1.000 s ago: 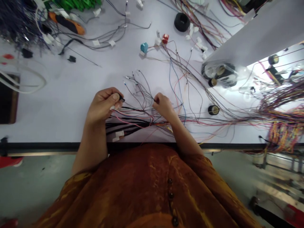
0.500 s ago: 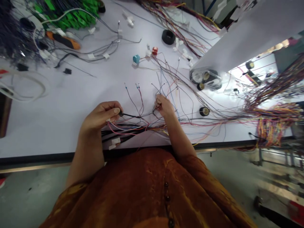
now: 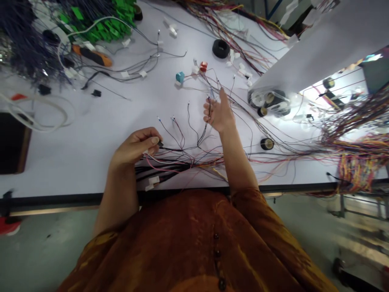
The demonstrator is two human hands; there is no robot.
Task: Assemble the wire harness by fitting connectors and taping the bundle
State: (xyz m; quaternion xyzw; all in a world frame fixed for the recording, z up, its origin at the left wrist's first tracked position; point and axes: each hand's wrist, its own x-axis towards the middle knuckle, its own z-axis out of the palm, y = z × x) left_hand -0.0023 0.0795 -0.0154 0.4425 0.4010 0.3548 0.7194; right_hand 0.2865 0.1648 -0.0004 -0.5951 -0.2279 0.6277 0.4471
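Observation:
My left hand (image 3: 139, 148) is closed, thumb and fingers pinching a small black connector (image 3: 160, 144). A black-sleeved cable (image 3: 172, 149) runs right from that connector into a loose wiring harness (image 3: 193, 162) along the table's near side. Farther right, my right hand (image 3: 221, 113) is raised with its thumb spread away and its fingers loosely curled. Several thin dark wires (image 3: 204, 132) rise from the harness and lie across those fingers. Between the hands, short wires with terminals on their ends (image 3: 174, 118) stand up from the harness, and one dark wire (image 3: 189, 115) stands apart.
Beyond the hands lie a teal connector (image 3: 180, 77), a red connector (image 3: 203, 66) and a black tape roll (image 3: 221, 48). Another roll (image 3: 267, 143) sits right. An orange-black tool (image 3: 92, 55) lies at the back left near green-tagged wires (image 3: 112, 24). A white slanted post (image 3: 304, 48) rises at right.
My right hand has moved up and away from the harness, its thumb opening from a pinch, with dark wires now along its fingers. My left hand keeps the connector. The view has shifted slightly.

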